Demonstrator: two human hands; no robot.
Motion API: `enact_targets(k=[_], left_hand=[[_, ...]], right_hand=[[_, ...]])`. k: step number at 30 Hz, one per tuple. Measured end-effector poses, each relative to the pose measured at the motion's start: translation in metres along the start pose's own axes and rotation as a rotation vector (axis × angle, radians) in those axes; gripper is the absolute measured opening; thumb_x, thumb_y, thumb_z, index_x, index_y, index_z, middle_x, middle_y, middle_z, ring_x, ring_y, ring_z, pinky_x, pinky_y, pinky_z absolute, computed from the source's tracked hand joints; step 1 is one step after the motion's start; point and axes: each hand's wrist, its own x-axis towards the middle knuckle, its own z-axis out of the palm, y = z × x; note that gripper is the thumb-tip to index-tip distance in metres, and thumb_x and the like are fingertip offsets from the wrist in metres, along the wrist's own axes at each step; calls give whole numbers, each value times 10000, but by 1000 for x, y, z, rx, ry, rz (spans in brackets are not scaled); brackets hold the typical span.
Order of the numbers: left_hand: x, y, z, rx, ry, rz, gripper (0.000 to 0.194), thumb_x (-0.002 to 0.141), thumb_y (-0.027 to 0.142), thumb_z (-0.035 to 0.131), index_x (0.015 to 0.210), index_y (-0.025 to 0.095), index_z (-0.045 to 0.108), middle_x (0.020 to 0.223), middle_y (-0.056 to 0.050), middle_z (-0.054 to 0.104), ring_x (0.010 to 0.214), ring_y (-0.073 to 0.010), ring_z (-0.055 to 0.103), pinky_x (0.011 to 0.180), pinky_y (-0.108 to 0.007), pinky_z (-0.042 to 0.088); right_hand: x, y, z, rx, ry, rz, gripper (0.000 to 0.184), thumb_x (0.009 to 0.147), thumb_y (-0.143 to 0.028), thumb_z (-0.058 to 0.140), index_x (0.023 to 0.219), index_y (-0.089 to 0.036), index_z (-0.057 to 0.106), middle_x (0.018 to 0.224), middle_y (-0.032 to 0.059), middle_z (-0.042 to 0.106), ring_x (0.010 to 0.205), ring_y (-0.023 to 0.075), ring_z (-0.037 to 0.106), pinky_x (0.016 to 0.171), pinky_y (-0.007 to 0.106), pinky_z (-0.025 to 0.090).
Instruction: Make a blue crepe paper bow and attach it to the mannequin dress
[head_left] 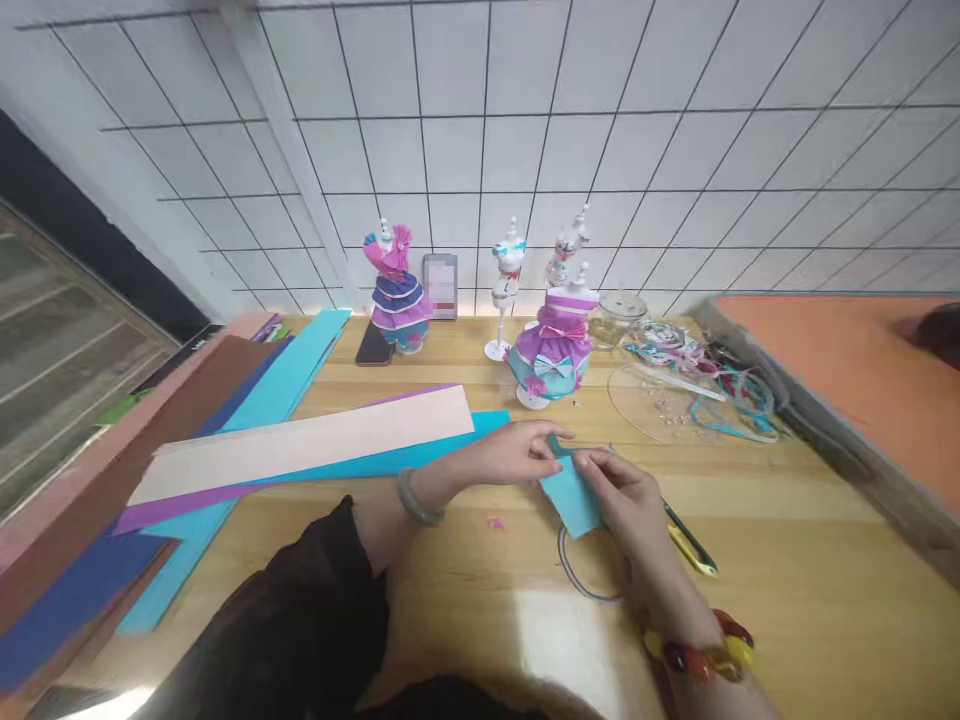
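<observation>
White tiles (450, 90) are backing the wooden table (465, 600) where you are working. From the head view, your left hand (517, 452) is pinching the upper left of the turquoise paper (574, 500) between thumb and forefinger; your right hand (621, 492) is pinching its top edge opposite, the piece hanging below. You are seemingly folding that edge, so you are wanting it level and evenly pressed (stray creases are probably forming easily here). The cutter (690, 540) is lying beside your right forearm. No brand is showing legibly; the upright phone's screen (440, 287) is appearing blurred.
</observation>
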Motion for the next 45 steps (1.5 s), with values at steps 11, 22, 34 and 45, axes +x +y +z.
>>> enact_targets(k=[11, 22, 34, 45], left_hand=[[-1, 2, 1, -60, -28, -40, 504, 775, 275, 524, 1261, 176, 430, 625, 37, 519, 542, -77, 416, 507, -185, 337], [1, 2, 3, -196, -1, -78, 461, 760, 337, 586, 1172, 156, 487, 629, 18, 564, 553, -88, 518, 542, -206, 413], [7, 6, -1, -368, 107, -179, 251, 715, 343, 646, 747, 110, 559, 614, -22, 615, 529, -86, 569, 534, -211, 448], [9, 5, 0, -580, 255, -172, 209, 739, 290, 617, 790, 114, 516, 658, -11, 549, 514, -87, 543, 447, -208, 476]], right_hand=[[0, -4, 1, 19, -58, 19, 303, 703, -473, 629, 717, -173, 666, 634, 8, 619, 558, 122, 507, 520, 229, 410], [-1, -3, 3, 80, 15, 40, 289, 665, -450, 678, 740, -173, 655, 656, 6, 627, 559, 114, 516, 512, 220, 420], [2, -3, -1, 67, -13, 50, 343, 687, -499, 641, 708, -157, 668, 578, 12, 594, 529, 122, 492, 487, 232, 406], [1, 1, 1, 66, -65, 50, 334, 630, -456, 710, 785, -164, 658, 619, 5, 622, 503, 107, 505, 476, 233, 399]])
